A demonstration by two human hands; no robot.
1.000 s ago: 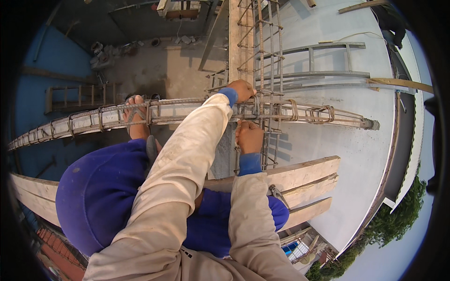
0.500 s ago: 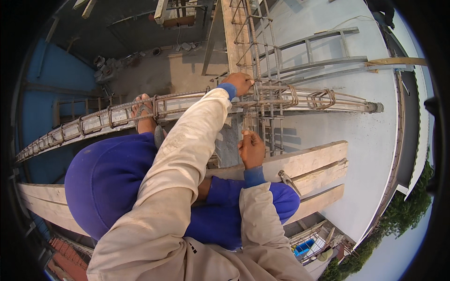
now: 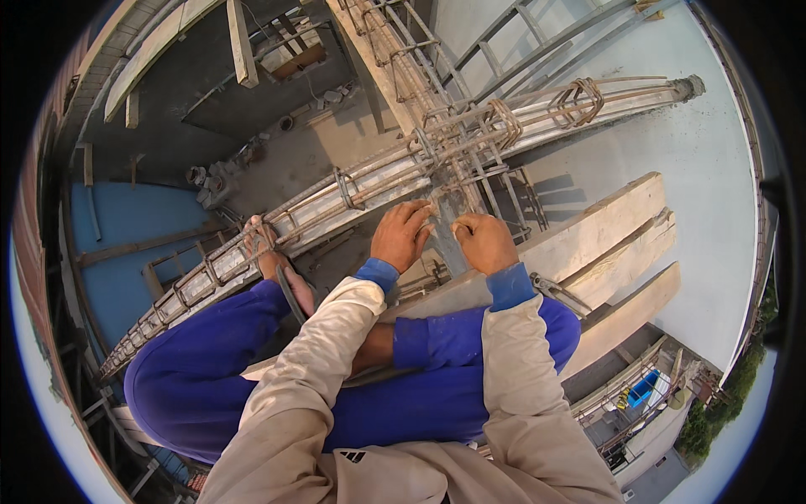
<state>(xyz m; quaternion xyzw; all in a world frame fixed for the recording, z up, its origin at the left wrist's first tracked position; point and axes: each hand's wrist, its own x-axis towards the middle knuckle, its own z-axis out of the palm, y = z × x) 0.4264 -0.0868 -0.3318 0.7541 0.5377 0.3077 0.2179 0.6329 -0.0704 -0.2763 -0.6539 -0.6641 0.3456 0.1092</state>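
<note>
My left hand (image 3: 402, 236) and my right hand (image 3: 488, 243) are held close together, just this side of a rebar crossing. Both have their fingers closed in a pinch, fingertips facing each other across a small gap. Whatever they hold, if anything, is too small to make out. Beyond them, a long rebar cage (image 3: 315, 202) with tied stirrups runs across a beam form and meets a second cage (image 3: 395, 52) lying on a wooden board. A pair of pincers (image 3: 561, 294) rests by my right knee, on the planks.
Wooden planks (image 3: 625, 206) lie at the right beside my bent legs. My sandalled foot (image 3: 267, 252) is on the long cage. A metal ladder (image 3: 537, 38) leans by the pale wall (image 3: 697, 160). Far below is a floor (image 3: 336, 147) with rubble.
My left hand has come back from the rebar crossing toward me, and now sits beside my right hand. The whole view has turned, so the cages run at a slant.
</note>
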